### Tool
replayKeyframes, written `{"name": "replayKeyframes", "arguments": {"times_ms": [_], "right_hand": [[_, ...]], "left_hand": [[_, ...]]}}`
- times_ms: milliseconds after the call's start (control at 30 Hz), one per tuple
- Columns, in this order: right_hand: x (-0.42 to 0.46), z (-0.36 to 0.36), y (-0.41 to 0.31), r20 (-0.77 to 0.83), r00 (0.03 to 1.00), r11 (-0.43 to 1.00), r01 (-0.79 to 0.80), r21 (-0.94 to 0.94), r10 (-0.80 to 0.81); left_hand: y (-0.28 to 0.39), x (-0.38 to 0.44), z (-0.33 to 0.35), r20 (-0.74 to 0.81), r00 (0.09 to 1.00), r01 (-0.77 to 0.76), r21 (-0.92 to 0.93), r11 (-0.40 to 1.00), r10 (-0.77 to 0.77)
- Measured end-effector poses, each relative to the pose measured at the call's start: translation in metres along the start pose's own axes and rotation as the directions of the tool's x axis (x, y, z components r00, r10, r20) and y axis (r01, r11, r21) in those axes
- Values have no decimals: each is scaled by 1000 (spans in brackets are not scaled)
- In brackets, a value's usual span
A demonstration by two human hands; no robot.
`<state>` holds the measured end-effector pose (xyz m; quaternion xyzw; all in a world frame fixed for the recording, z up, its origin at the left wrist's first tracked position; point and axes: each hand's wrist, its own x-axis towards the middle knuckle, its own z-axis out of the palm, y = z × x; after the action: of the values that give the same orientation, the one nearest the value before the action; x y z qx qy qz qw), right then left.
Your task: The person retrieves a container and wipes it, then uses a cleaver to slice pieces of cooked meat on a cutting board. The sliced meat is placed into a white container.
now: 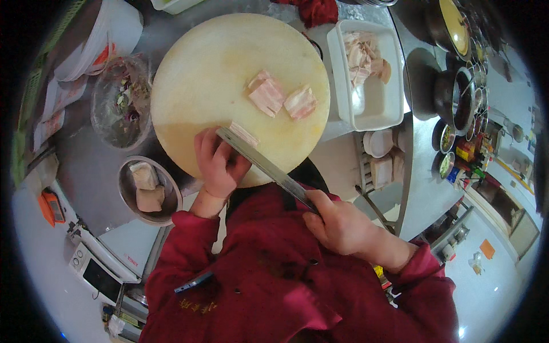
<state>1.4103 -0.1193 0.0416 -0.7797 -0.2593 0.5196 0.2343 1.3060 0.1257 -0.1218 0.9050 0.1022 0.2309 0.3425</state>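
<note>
My right hand (339, 221) grips the handle end of a cleaver (270, 167), whose blade slants up and left over the near part of a round chopping board (206, 55). Curled fingers of my left hand (218, 160) rest beside the blade's far end, on a layered pork piece (244, 134). That piece shows as a narrow pale strip along the blade's far side; the part under the blade and my hand is hidden. Farther back on the board lie a larger pork piece (266, 93) and a smaller pork block (301, 103).
Right of the board, a white plastic tub (373, 115) holds sliced pork (362, 58). At left are a metal bowl (173, 193) with two pork blocks (148, 186), a clear container of scraps (122, 103) and a white bucket (120, 30). A red cloth (319, 10) lies behind. Pots (459, 103) stand far right.
</note>
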Motion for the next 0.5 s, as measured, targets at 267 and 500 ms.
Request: {"name": "replayKeyframes", "arguments": {"times_ms": [267, 500], "right_hand": [[46, 7, -9, -32, 999, 999, 44, 13, -44], [103, 27, -3, -140, 978, 987, 158, 16, -154]], "left_hand": [[0, 3, 3, -32, 997, -62, 86, 994, 65], [-5, -3, 6, -63, 996, -52, 65, 997, 56]]}}
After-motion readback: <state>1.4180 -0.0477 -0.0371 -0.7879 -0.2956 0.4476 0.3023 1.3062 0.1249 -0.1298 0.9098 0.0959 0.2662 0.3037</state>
